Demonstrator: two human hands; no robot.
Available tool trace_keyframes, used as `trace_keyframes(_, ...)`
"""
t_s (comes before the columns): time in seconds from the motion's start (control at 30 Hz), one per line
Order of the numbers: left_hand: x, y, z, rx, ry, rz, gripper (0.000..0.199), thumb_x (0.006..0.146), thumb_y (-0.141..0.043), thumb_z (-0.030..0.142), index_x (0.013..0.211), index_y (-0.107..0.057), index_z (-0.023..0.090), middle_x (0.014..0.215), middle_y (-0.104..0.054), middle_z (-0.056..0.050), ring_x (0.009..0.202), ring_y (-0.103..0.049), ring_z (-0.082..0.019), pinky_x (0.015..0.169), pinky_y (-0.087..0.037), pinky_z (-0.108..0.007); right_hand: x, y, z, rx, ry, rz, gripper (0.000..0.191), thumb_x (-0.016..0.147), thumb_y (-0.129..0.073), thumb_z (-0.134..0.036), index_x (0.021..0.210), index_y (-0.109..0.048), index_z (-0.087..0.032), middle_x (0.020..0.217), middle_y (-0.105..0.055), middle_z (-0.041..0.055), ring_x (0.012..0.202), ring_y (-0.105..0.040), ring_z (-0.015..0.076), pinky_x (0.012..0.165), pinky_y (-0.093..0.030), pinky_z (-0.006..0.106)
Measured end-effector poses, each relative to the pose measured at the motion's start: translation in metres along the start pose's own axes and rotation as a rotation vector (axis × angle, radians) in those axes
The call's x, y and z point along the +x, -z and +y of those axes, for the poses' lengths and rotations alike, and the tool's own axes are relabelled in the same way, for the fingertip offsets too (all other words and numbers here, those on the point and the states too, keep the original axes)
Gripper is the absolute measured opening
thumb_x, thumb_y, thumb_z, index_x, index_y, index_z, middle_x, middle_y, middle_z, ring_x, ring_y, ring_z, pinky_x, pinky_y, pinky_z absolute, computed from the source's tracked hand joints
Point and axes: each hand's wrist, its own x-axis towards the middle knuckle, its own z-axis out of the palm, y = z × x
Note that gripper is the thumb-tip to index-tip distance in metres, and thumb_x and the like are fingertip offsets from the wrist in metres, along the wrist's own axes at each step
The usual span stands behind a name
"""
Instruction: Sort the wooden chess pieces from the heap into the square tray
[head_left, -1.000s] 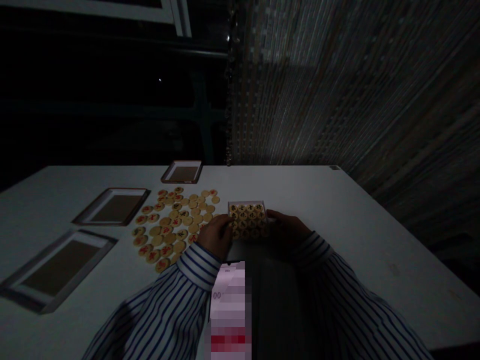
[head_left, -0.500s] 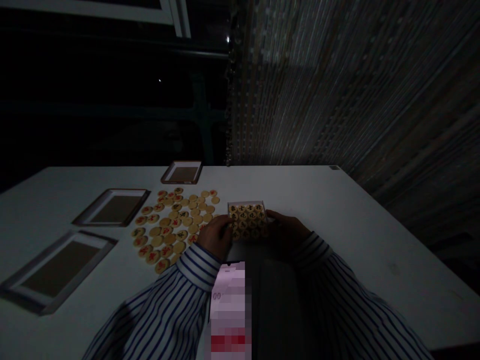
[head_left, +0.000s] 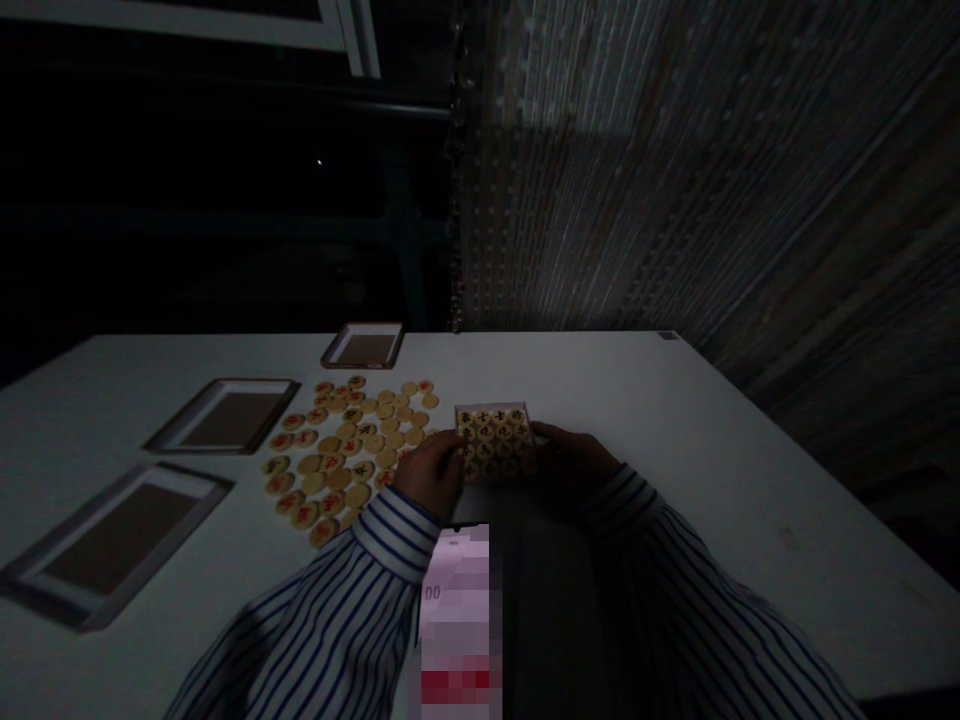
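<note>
A small box (head_left: 492, 407) filled with rows of round Chinese chess pieces (head_left: 495, 433), their black characters facing up, sits in front of me. My left hand (head_left: 433, 474) grips its left side, the fingers curled at the edge. On the opposite side my right hand (head_left: 574, 458) holds the box's right edge, its lower part lost in shadow. Loose chess pieces (head_left: 331, 444) lie spread on the table just left of my left hand, some with red characters, some with black, some blank side up.
Three shallow open box parts lie at the left: a near tray (head_left: 124, 535), a middle tray (head_left: 225, 415) and a far tray (head_left: 364, 345). A lit phone (head_left: 457, 610) is at the front of the white table (head_left: 712, 480). Strands of a string curtain (head_left: 637, 200) hang behind.
</note>
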Motion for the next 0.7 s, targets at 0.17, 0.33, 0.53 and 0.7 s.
trace_keyframes(0.17, 0.001, 0.001, 0.004, -0.001, 0.006, 0.014, 0.025, 0.071, -0.046, 0.016, 0.091, -0.061, 0.016, 0.098, -0.064, -0.008, 0.093, -0.058, -0.02, 0.084, -0.047, -0.036, 0.003, 0.001, 0.008, -0.129, 0.05, 0.109, 0.039, 0.072, -0.043, -0.018, 0.109, -0.055, -0.017, 0.088, -0.067, 0.005, 0.069, -0.063, 0.0148, 0.063, -0.05, 0.025)
trace_keyframes(0.33, 0.002, 0.01, 0.007, -0.042, 0.042, 0.185, 0.023, 0.074, -0.047, 0.026, 0.09, -0.062, 0.016, 0.098, -0.063, -0.008, 0.093, -0.058, -0.019, 0.085, -0.046, -0.035, 0.005, 0.008, 0.008, -0.201, 0.061, 0.326, 0.03, 0.078, -0.041, -0.026, 0.098, -0.059, -0.014, 0.082, -0.066, 0.0075, 0.069, -0.061, 0.0148, 0.064, -0.048, 0.026)
trace_keyframes(0.53, 0.003, 0.026, 0.01, -0.191, 0.139, 0.394, 0.025, 0.074, -0.051, 0.033, 0.09, -0.062, 0.017, 0.093, -0.064, -0.007, 0.085, -0.06, -0.018, 0.077, -0.05, -0.032, 0.003, 0.014, -0.003, -0.111, 0.003, 0.415, 0.024, 0.079, -0.041, -0.03, 0.086, -0.06, -0.017, 0.069, -0.065, 0.0032, 0.061, -0.059, 0.0129, 0.058, -0.044, 0.023)
trace_keyframes(0.7, 0.004, 0.039, 0.014, -0.228, 0.198, 0.526, 0.026, 0.073, -0.052, 0.035, 0.088, -0.063, 0.016, 0.089, -0.065, -0.006, 0.083, -0.061, -0.017, 0.075, -0.05, -0.03, 0.003, 0.015, -0.003, -0.112, -0.046, 0.418, 0.024, 0.079, -0.041, -0.033, 0.081, -0.06, -0.018, 0.064, -0.064, 0.0018, 0.057, -0.057, 0.0128, 0.055, -0.042, 0.022)
